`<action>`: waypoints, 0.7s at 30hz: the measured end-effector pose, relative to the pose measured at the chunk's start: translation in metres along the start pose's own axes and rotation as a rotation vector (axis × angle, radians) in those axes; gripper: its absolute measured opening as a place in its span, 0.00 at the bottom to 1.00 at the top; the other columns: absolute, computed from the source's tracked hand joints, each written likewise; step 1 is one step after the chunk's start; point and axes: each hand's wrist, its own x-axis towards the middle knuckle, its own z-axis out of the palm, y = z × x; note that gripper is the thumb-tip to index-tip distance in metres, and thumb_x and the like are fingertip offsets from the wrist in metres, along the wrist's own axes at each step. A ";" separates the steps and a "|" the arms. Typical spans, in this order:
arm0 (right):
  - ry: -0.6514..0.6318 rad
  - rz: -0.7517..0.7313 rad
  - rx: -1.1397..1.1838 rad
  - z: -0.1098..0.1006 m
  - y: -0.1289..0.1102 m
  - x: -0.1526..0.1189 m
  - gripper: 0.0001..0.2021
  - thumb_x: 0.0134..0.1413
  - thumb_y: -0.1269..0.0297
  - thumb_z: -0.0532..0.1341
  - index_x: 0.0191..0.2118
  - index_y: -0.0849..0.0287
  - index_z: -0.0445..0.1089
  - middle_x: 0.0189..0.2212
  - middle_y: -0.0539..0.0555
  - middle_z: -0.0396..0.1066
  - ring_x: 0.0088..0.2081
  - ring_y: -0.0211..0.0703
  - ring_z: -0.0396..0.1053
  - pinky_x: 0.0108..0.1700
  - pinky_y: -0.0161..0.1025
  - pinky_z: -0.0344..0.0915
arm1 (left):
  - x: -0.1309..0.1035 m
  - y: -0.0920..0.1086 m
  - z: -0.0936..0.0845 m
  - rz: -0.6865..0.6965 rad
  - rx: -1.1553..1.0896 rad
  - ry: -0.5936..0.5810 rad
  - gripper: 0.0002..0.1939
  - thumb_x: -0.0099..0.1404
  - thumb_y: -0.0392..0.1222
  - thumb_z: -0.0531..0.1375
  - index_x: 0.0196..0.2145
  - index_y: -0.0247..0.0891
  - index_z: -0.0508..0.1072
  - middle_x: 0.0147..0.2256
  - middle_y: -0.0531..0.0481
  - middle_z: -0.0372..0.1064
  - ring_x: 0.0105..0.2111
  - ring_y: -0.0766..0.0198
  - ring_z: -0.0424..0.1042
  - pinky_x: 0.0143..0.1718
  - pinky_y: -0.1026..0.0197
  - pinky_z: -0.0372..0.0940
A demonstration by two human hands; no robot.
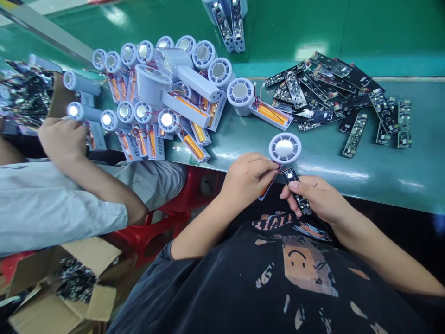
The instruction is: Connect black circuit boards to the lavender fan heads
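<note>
My left hand [247, 177] is closed on a pale lilac handheld fan [285, 148], at the table's front edge. The fan's round head, with a silver disc, faces up, and its handle with an orange battery is mostly hidden by my fingers. In my right hand [318, 195] is a narrow black circuit board [301, 200], pinched between thumb and fingers. Its top end lies close beneath the fan head, beside my left fingertips. A thin wire shows between fan and board; whether it is joined to the board I cannot tell.
Many similar fans [239, 91] crowd the green table [229, 148] at left. Loose circuit boards [321, 88] are heaped at right. Two fans with boards [222, 23] stand at the back. A co-worker's hand [64, 139] is at left, above an open carton [100, 253] on the floor.
</note>
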 end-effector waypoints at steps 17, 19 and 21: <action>0.044 0.033 -0.068 0.004 -0.002 0.005 0.21 0.54 0.43 0.65 0.29 0.58 0.73 0.16 0.47 0.67 0.16 0.34 0.63 0.22 0.35 0.60 | -0.004 0.007 -0.010 -0.001 0.223 -0.062 0.10 0.69 0.41 0.61 0.47 0.36 0.73 0.44 0.42 0.76 0.42 0.53 0.73 0.45 0.50 0.69; 0.048 0.022 -0.069 0.004 -0.002 0.005 0.21 0.54 0.43 0.64 0.28 0.58 0.73 0.16 0.47 0.67 0.16 0.34 0.63 0.22 0.35 0.60 | 0.001 0.003 -0.009 0.014 0.212 -0.018 0.14 0.68 0.39 0.61 0.51 0.38 0.71 0.52 0.39 0.72 0.52 0.49 0.71 0.51 0.46 0.67; 0.050 0.016 -0.070 0.005 -0.003 0.005 0.21 0.54 0.43 0.64 0.28 0.59 0.73 0.16 0.47 0.67 0.16 0.34 0.63 0.22 0.35 0.59 | 0.007 -0.001 -0.006 0.069 0.148 -0.034 0.22 0.67 0.34 0.60 0.58 0.42 0.66 0.62 0.39 0.65 0.63 0.47 0.64 0.58 0.43 0.64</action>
